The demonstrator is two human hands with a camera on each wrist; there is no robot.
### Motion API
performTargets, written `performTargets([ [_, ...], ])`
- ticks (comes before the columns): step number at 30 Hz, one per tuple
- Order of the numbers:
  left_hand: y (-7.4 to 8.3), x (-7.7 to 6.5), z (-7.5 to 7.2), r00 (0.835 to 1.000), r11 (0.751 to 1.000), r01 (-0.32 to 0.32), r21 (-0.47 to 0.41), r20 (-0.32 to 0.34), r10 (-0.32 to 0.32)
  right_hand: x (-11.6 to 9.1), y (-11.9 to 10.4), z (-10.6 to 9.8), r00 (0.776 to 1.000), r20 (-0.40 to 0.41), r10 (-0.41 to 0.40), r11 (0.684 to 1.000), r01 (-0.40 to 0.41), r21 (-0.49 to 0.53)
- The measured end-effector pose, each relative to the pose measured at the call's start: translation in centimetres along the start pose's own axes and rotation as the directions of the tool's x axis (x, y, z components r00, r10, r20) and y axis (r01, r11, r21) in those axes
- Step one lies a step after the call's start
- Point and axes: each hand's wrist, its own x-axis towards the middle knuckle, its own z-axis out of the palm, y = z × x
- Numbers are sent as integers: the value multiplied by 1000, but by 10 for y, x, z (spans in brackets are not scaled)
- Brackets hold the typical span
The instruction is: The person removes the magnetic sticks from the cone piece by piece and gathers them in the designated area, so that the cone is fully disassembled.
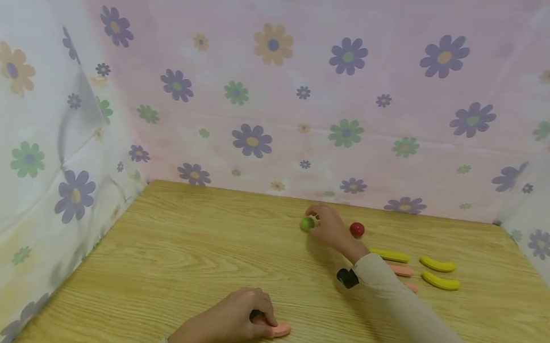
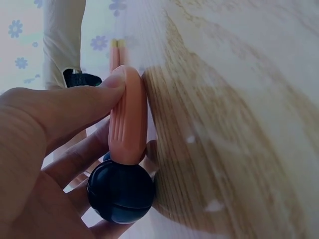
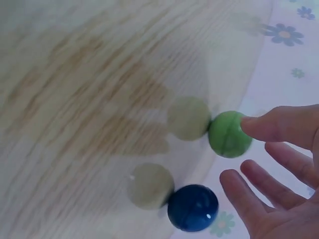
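Observation:
My left hand [image 1: 242, 316] pinches a long salmon-pink piece [image 2: 128, 117] with ridges along its side, low over the near part of the table. A glossy dark ball [image 2: 122, 191] sits against its near end, above the palm side of the fingers in the left wrist view. Towards the back of the table, my right hand [image 1: 332, 230] reaches to a green ball [image 3: 230, 134]; the thumb tip overlaps the ball while the other fingers are spread apart. Below it in the right wrist view lies a blue ball [image 3: 193, 208], which the hand hides in the head view.
A red ball [image 1: 357, 229] rests right of my right hand. Near the right forearm lie a straight yellow piece [image 1: 390, 255], two yellow bananas [image 1: 437, 265] and two more pink pieces [image 1: 401, 270], partly hidden by the sleeve. Flowered cloth [image 1: 284, 98] walls the wooden table [image 1: 195, 236].

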Motion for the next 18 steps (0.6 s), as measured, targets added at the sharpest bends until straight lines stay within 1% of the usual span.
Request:
performTargets([
  [3,0,-1,-1,1000,1000,0,19,10,-1,-9,-4,-7,1000,6,-10,1000,10,14],
  [7,0,-2,-1,1000,996,-22,81,7,21,-19,-7,-12,999,23,-34,999,34,7],
  [9,0,-2,0,999,994,-32,108,5,31,-25,-8,-13,998,38,-51,999,51,8],
  [11,0,-4,0,1000,992,-29,122,3,29,-32,-11,-15,996,61,-59,998,58,13],
  [15,-2,-9,-2,1000,996,-3,87,2,3,-46,-19,-18,987,126,-99,995,97,18],
  [18,-5,-14,-6,1000,998,14,54,-9,-13,-57,-27,-18,973,177,-149,989,148,15],
])
